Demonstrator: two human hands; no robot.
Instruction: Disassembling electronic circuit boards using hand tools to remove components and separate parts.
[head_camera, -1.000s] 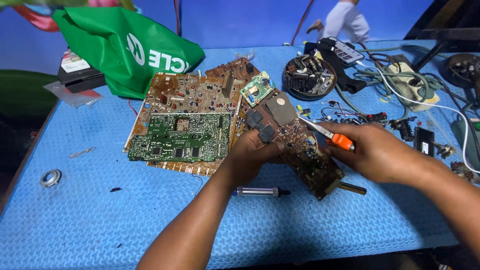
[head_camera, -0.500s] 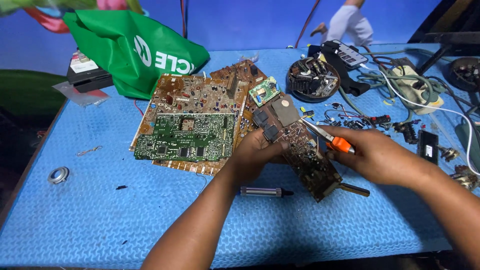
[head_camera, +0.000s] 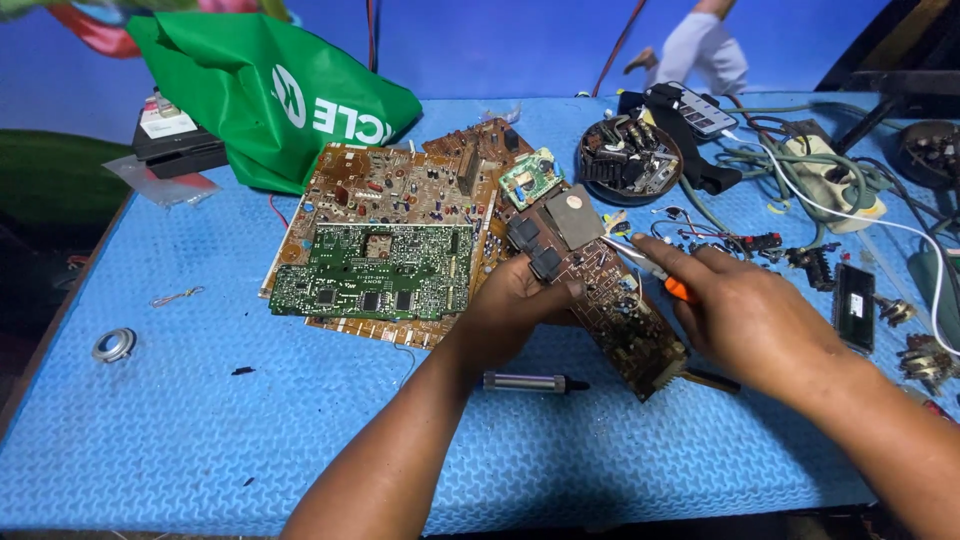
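Note:
My left hand (head_camera: 520, 305) grips the near edge of a long brown circuit board (head_camera: 600, 290) and steadies it on the blue mat. My right hand (head_camera: 750, 315) holds an orange-handled tool (head_camera: 660, 275) whose metal tip rests on the board's middle. A grey square part and black blocks sit at the board's far end. A green circuit board (head_camera: 375, 272) lies on larger brown boards (head_camera: 395, 190) just to the left.
A small metal cylinder tool (head_camera: 535, 382) lies in front of my left wrist. A green bag (head_camera: 270, 95), a round dish of parts (head_camera: 630, 160), tangled cables (head_camera: 810, 175), loose components (head_camera: 860, 305) and a metal ring (head_camera: 113, 345) surround the work spot. Another person's leg (head_camera: 705, 45) shows beyond the table.
The view has shifted slightly. My right hand has drawn the tool tip a little along the board; my left hand keeps its grip.

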